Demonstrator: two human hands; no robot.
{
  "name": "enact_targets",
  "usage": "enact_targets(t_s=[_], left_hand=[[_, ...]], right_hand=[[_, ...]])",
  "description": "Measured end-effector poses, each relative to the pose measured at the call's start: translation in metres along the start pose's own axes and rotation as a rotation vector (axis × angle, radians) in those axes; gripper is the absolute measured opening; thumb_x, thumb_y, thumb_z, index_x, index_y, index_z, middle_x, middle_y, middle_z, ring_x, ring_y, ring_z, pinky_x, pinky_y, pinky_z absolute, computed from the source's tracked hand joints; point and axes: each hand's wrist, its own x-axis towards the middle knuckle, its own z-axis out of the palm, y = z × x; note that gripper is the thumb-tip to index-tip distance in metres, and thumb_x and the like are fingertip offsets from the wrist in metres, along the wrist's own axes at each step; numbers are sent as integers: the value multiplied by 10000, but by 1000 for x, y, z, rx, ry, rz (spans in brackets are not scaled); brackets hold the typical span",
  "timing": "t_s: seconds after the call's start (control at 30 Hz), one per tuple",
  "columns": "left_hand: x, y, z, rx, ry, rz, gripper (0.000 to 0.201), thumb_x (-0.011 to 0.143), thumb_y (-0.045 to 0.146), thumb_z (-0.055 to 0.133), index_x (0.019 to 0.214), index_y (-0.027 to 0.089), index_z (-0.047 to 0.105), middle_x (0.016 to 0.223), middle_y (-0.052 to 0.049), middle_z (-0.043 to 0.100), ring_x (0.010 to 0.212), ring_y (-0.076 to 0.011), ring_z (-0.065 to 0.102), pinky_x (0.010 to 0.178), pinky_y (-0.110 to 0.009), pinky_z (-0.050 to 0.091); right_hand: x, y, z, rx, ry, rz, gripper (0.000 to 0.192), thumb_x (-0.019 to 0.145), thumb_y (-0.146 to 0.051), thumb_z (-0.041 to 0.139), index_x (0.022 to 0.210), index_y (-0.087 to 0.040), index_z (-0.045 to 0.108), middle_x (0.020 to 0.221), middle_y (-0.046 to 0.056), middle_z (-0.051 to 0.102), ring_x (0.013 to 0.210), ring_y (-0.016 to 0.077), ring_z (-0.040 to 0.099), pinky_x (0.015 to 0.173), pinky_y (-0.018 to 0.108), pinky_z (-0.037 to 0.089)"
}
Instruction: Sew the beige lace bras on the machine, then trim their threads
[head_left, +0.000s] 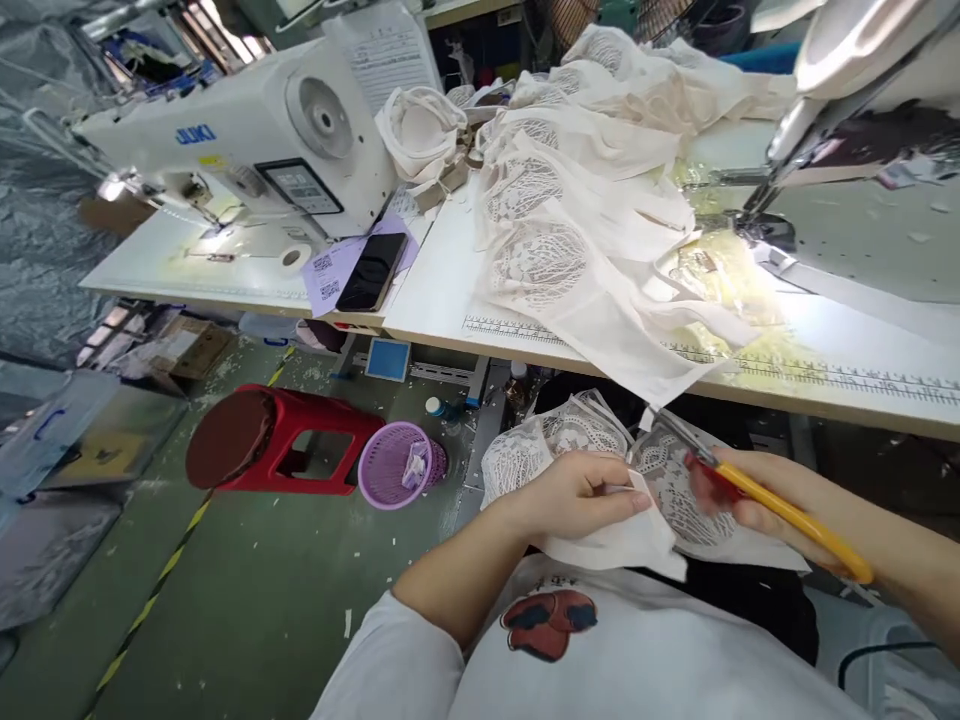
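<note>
From the head camera, the left hand (577, 495) is closed on a cream lace piece (600, 480) held over the lap, fingers pinching its plain edge against the thumb. The right hand (780, 510) grips yellow-handled thread snips (750, 490), fingers wrapped round the handle, with the metal tips pointing up and left to the fabric's upper edge just beside the left hand. The lace piece hangs below the front edge of the white work table (442, 290), where a pile of similar cream lace garments (592, 200) lies, one drooping over the edge toward the hands. Farther left on the table stands a white sewing machine (255, 140), with a black phone (373, 271) on purple paper near its base. On the green floor sit a red stool (270, 440) and, touching it, a purple basket (401, 465)
</note>
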Motion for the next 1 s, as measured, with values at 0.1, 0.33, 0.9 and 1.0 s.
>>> enact_targets(t_s=[0.1, 0.33, 0.9, 1.0], left_hand=[[11, 7, 8, 87, -15, 170, 233, 847, 259, 464, 813, 158, 671, 668, -32, 558, 659, -136, 503, 655, -241, 421], [30, -5, 26, 200, -17, 202, 245, 872, 288, 481, 928, 196, 702, 790, -63, 646, 722, -155, 542, 707, -275, 459], [34, -30, 47, 24, 426, 25, 194, 752, 290, 654, 863, 184, 535, 1044, -91, 516, 891, -171, 551, 740, -301, 490], [35, -28, 45, 79, 395, 24, 139, 763, 302, 642, 777, 181, 574, 965, -91, 542, 1001, -223, 540, 808, -346, 483]], right_hand=[[-2, 9, 17, 242, 21, -31, 430, 783, -652, 427, 691, -248, 538, 687, 22, 527, 679, 202, 520, 654, 324, 459], [-14, 33, 36, 490, 28, 28, 359, 691, -578, 609, 722, -222, 573, 654, 10, 559, 637, 186, 548, 671, 328, 502], [-26, 29, 35, 220, 418, -33, 201, 794, -409, 548, 700, -249, 470, 691, 7, 513, 621, 175, 495, 552, 304, 441], [-26, 27, 34, 191, 428, -25, 191, 762, -382, 577, 698, -248, 457, 694, 0, 494, 617, 167, 480, 546, 295, 442]])
